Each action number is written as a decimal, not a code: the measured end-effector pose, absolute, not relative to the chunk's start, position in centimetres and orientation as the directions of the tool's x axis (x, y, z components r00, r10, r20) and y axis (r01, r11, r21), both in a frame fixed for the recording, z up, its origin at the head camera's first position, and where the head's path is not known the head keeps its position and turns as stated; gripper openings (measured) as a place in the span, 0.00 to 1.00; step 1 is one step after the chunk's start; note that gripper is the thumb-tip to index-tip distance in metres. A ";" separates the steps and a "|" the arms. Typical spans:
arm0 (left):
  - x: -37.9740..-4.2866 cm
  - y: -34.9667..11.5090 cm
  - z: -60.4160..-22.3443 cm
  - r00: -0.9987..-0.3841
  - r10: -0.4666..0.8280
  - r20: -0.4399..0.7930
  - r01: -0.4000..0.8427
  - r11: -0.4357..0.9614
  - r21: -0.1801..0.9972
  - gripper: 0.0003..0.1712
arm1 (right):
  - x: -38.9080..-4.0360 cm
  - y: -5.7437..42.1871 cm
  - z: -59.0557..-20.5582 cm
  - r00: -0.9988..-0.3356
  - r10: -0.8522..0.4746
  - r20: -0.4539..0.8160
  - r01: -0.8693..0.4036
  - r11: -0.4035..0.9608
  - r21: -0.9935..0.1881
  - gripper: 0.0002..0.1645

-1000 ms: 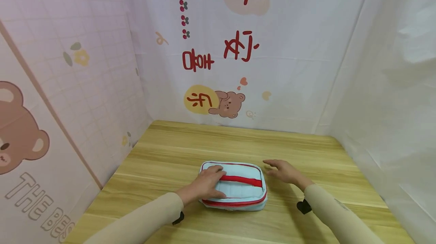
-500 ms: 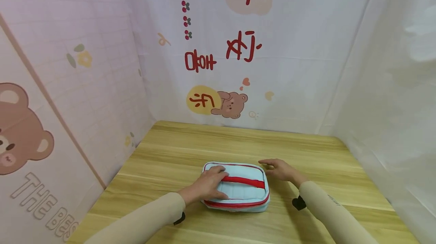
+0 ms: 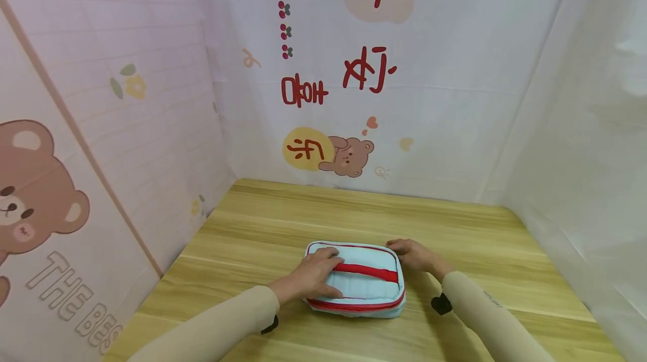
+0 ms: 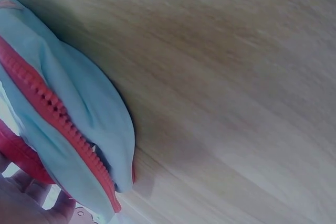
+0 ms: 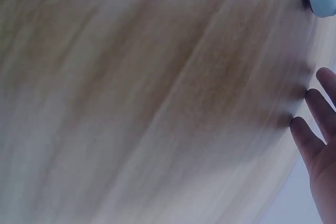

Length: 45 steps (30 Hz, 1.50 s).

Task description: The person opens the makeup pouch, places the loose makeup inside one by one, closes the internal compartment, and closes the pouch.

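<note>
A light blue zippered pouch (image 3: 360, 290) with red trim lies on the wooden table. A red strap handle (image 3: 369, 271) crosses its top, and a red zipper (image 4: 55, 113) runs along its side. My left hand (image 3: 312, 275) rests over the pouch's left end, fingers spread on the top by the strap and thumb toward the near edge. My right hand (image 3: 413, 255) is at the far right corner, fingertips right at the rim. In the right wrist view several fingers (image 5: 310, 135) extend low by the table; whether thumb and index pinch anything there I cannot tell.
The wooden table (image 3: 283, 210) meets printed white curtains (image 3: 429, 104) at the back and sides. A bear-print curtain (image 3: 167, 98) stands at the left. Black bands (image 3: 441, 304) sit at both wrists, under beige sleeves.
My right hand has moved in to the pouch's far right corner, and its stretched fingers have drawn together. My left hand stays on the pouch. The head view has shifted slightly.
</note>
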State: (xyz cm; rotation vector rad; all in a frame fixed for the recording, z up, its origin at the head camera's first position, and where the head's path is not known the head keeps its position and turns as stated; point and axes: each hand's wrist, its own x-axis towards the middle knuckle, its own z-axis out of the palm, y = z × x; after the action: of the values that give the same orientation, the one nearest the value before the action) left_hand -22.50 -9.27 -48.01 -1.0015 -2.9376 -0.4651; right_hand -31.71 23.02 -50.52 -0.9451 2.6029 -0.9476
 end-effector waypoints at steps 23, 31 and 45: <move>-22.3 -9.1 -47.9 -0.797 0.600 0.069 0.592 0.755 0.281 0.43 | -31.5 23.7 -50.7 -0.767 -0.641 0.000 -0.451 0.540 -0.711 0.13; -22.3 -9.2 -47.9 -0.800 0.596 0.070 0.591 0.760 0.272 0.43 | -31.6 23.7 -51.2 -0.784 -0.620 0.027 -0.474 0.570 -0.671 0.12; -22.4 -9.2 -48.1 -0.794 0.603 0.073 0.599 0.757 0.261 0.43 | -31.4 23.3 -51.6 -0.801 -0.591 0.093 -0.487 0.555 -0.675 0.12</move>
State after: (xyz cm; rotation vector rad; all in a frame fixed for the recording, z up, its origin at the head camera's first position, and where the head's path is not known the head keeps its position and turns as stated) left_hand -22.37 -9.22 -48.12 -1.0119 -2.9597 -0.4303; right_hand -31.38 23.29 -51.62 -0.9215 2.6401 -1.0776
